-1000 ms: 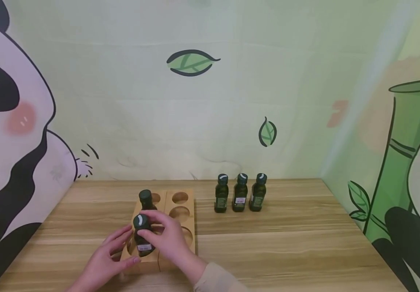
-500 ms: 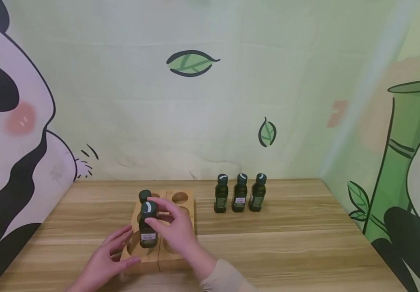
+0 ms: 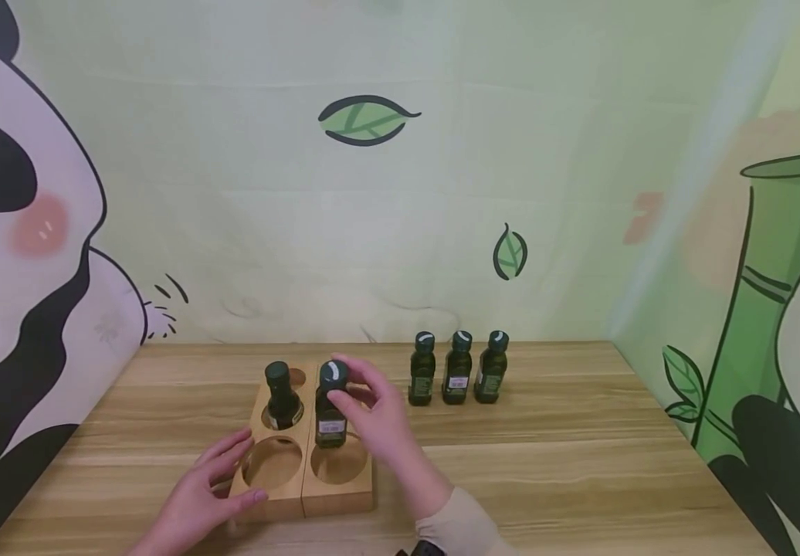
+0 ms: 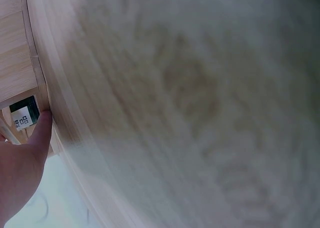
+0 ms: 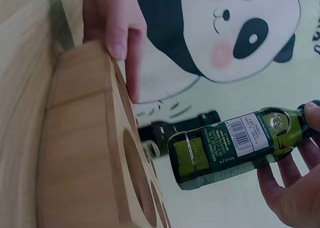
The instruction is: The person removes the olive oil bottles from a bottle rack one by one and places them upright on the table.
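Head view shows the right hand (image 3: 381,413) gripping the green bottle (image 3: 330,413) near its cap, the bottle being at this hand's left, nearly upright over the wooden holder (image 3: 337,503), which the left hand (image 3: 194,498) touches with loosely spread fingers.

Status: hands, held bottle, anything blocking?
Right hand grips bottle, raised above rack. Left hand touches rack's edge. Seated bottle in left column; nothing visibly blocking.

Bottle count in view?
5: held bottle, in the right hand; seated bottle, in the wooden holder; left bottle, middle bottle and right bottle, in a row on the table, right of the holder. None seems hidden.
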Available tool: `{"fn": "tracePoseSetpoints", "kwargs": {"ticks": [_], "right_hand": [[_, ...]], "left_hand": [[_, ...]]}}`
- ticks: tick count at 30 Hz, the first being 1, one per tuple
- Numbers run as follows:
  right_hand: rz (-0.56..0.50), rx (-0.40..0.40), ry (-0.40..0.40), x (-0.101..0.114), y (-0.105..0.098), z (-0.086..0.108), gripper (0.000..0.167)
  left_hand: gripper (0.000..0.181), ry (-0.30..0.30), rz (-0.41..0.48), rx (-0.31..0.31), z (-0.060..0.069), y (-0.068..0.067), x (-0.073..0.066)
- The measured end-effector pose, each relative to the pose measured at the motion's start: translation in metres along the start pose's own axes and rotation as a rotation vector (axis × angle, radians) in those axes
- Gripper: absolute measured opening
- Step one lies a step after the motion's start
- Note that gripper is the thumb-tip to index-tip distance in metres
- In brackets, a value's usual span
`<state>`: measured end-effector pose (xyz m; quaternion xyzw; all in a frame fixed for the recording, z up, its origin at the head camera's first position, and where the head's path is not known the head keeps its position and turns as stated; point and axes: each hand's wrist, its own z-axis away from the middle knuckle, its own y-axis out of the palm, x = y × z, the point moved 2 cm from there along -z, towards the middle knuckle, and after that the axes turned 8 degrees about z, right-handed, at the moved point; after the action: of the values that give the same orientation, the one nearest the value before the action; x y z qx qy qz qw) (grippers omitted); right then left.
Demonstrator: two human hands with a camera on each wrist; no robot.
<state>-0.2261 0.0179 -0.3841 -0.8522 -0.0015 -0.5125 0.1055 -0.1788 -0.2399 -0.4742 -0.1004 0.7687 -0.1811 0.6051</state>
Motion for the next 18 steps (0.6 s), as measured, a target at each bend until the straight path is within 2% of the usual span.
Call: {"fn": "tracePoseSetpoints", "kwargs": {"ticks": [9, 14, 18], "right_hand": [[0.001, -0.057, 0.01, -0.012, -0.029, 0.0, 0.042], [0.044, -0.103, -0.018, -0.021, -0.044, 0.001, 0.043], [0.111, -0.14, 0.001, -0.026, -0.056, 0.003, 0.042]], "left_hand": [[0.079, 0.053, 0.005, -0.008, 0.002, 0.001, 0.002], [0.08, 0.059, -0.007, -0.012, 0.002, 0.001, 0.002], [0.08, 0.047, -0.015, -0.01, 0.002, 0.001, 0.002]]}}
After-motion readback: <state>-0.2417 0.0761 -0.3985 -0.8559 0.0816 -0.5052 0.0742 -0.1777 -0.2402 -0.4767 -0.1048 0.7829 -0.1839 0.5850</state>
